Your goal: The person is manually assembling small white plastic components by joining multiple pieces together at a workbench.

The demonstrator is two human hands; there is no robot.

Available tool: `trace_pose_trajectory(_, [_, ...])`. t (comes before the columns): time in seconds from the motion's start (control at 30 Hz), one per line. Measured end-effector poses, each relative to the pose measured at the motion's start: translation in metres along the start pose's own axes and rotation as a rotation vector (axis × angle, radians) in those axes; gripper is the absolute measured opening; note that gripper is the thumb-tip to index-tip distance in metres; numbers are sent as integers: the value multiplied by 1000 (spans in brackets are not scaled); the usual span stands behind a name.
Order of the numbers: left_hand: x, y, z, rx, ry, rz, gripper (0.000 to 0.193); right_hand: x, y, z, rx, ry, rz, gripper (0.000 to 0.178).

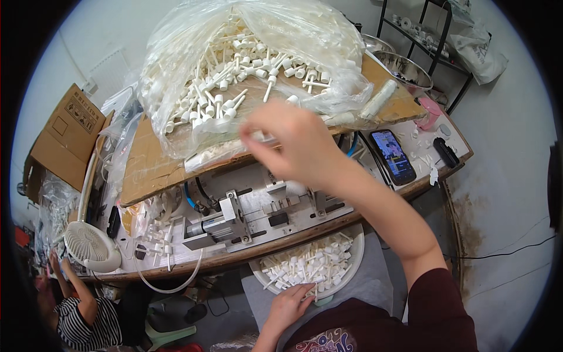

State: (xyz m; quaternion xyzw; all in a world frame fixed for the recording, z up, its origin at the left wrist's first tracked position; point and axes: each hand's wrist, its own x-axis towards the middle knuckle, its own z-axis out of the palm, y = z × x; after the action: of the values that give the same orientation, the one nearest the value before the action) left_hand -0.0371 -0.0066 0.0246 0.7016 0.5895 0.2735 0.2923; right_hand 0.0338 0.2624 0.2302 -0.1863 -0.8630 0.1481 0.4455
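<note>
Bench point(275, 242) w/ jig point(234, 220); white pcs point(316, 258) in tub point(356, 246). L hand point(290, 305) at pcs, R hand point(302, 141) raised, curled; can't tell if either's holding. Prob. picking pcs; next likely needs light pinch.

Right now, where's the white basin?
Basin is lower centre in the head view, just below the workbench's front edge, white pieces inside, left hand at its near side.
</note>
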Motion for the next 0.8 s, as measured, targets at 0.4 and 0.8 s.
trace_pose_trajectory(0.4, [1, -1, 8, 6, -20, 53, 26, 112, 61, 59, -493, -822, 72, 65])
trace_pose_trajectory(0.8, [2, 1, 9, -7, -22, 54, 27, 90, 76, 12, -702, -790, -185, 36])
